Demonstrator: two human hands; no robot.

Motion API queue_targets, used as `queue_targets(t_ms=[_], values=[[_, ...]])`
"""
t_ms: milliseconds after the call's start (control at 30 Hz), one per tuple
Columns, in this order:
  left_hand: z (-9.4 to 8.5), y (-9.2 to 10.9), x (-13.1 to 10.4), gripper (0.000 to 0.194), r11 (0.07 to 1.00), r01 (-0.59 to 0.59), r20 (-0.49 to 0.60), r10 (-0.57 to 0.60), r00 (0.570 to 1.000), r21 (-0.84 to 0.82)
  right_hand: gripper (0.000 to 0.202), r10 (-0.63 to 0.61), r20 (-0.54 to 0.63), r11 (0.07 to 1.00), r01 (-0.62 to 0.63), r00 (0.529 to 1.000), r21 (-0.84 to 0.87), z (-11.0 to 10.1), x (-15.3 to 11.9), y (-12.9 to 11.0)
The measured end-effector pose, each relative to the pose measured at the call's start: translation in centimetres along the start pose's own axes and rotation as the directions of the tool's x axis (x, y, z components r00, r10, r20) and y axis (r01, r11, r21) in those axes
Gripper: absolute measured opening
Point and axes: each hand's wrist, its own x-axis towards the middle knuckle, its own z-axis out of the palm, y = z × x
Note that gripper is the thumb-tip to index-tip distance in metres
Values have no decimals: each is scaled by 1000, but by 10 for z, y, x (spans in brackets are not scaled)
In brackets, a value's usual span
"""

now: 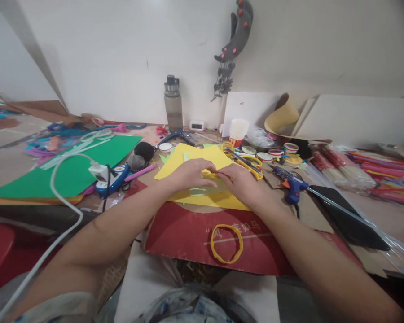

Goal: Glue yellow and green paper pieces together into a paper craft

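Observation:
My left hand is closed in a pinch, its fingertips meeting those of my right hand. Between them a small strip of yellow paper shows, partly covered by the fingers. Both hands are over yellow sheets, with pale green paper pieces lying among them. Nearer to me, a yellow paper ring lies on a red printed board. Just beyond my right hand are scissors with yellow handles.
A blue glue gun and a black flat panel lie on the right. To the left are a green sheet, a white cable and a blue power strip. A bottle stands by the wall.

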Motion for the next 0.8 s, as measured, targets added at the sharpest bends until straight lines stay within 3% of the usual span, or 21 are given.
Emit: queue_targets(t_ms=[133,367,500,567,800], values=[[10,-10,-2,15,973,103,-2,-105,994,208,19,18,54,998,-15,998,-57,4,2,4],[14,-23,-4,18,978,116,-54,-108,993,175,16,111,64,973,-95,992,-212,5,2,7],[13,-21,-3,13,988,50,-30,-46,998,149,20,145,124,941,-99,982,-322,2,4,4],[15,-18,-2,23,989,14,-19,-11,1000,149,24,132,139,928,-74,982,-364,1,5,1],[23,-8,-1,29,948,118,-85,-97,992,296,28,67,141,883,7,988,-469,4,7,1]])
